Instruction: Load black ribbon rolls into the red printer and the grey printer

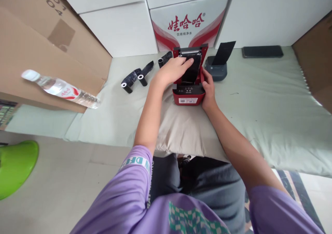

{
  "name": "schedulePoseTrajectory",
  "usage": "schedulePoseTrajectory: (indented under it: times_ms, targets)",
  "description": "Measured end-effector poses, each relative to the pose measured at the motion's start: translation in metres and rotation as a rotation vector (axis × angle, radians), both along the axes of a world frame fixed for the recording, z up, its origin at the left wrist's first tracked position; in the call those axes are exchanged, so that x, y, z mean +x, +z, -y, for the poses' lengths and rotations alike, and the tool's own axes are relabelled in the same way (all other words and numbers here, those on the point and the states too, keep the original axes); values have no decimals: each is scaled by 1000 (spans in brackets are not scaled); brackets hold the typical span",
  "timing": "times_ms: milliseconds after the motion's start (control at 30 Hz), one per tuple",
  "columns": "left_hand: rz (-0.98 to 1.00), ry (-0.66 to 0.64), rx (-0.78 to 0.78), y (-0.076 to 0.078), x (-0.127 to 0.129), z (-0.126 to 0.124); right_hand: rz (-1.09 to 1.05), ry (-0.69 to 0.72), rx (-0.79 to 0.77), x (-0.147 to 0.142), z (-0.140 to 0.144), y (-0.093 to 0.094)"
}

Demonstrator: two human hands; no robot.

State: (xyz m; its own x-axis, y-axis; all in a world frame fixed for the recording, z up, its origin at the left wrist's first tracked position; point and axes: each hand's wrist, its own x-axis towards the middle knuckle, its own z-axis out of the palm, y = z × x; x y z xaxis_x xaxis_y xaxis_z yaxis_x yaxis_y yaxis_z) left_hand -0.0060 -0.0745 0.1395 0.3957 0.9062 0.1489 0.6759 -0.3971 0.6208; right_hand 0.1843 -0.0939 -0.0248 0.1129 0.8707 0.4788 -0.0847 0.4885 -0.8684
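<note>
In the head view, the red printer [188, 99] stands open on the cloth-covered table [249, 109], and from its left the left hand [173, 69] lies over the black strip [191, 74] inside, thumb outstretched and touching it; whether it pinches, I cannot tell. The right hand [209, 93] curls round the printer's right side, gripping it. Black rolls [142, 80] lie left of the printer, a dark device [218, 72] just right.
</note>
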Motion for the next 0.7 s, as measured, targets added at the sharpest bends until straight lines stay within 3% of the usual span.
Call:
schedulePoseTrajectory:
  times_ms: [133, 300, 500, 633, 700]
  targets:
    - [-16, -62, 19, 4, -5, 1, -29, -3, 14, -1, -1, -3]
    - [6, -46, 111, 17, -13, 10, -52, 11, 12, -2, -3, -6]
    - [305, -87, -102, 19, -21, 9, -38, 23, 10, -1, -4, -7]
    - [138, 11, 25, 14, -22, 5, -49, 20, -1, -1, -3, -6]
    - [50, -1, 35, 14, -21, 7, -56, 19, -5, -1, -2, -5]
